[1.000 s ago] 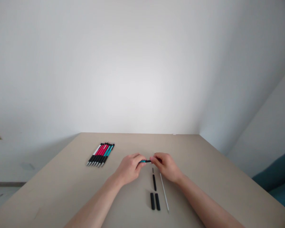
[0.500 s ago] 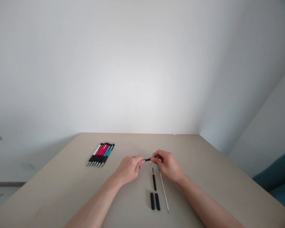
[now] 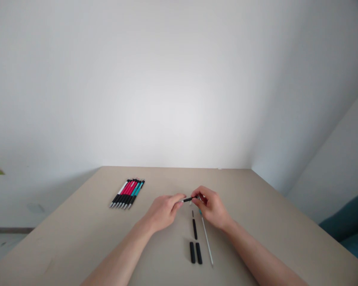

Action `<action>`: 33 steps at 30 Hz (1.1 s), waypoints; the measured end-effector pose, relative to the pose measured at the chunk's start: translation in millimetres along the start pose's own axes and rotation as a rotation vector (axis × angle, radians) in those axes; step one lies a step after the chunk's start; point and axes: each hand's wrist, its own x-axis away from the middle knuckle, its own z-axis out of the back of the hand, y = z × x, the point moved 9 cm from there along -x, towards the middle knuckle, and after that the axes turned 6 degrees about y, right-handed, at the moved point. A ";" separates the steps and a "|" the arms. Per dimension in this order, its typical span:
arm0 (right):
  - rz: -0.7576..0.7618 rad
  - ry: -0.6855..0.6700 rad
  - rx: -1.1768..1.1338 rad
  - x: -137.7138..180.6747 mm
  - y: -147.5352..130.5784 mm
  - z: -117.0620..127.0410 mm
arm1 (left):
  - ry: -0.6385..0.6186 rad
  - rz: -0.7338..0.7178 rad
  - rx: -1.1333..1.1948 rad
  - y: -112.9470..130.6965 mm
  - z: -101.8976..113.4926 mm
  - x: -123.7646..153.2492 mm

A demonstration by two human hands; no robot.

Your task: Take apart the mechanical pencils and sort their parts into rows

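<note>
My left hand (image 3: 164,210) and my right hand (image 3: 214,207) meet above the middle of the beige table (image 3: 77,238). Between their pinched fingertips is a small black pen part (image 3: 188,199) with a silvery tip. The right hand also holds a teal pen barrel (image 3: 200,211), of which only the end shows under the palm. Just below the hands lie a thin black part (image 3: 193,226), two short black grip sleeves (image 3: 195,253) side by side, and a long white refill (image 3: 207,242).
A neat row of several pens (image 3: 127,193), white, red and teal with black grips, lies at the table's back left. White walls stand behind and to the right. A dark teal seat (image 3: 352,234) shows at the far right.
The teal barrel that sat between both hands has gone into the right hand. A black part now spans the fingertips, and the right hand has risen slightly.
</note>
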 end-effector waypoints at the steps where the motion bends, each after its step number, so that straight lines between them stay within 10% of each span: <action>1: 0.002 0.007 0.003 0.0 0.1 0.8 | -0.004 -0.005 -0.005 0.3 -0.1 0.6; 33: -0.121 0.060 -0.148 2.0 15.2 3.6 | 0.199 -0.051 -0.016 3.4 17.7 -0.4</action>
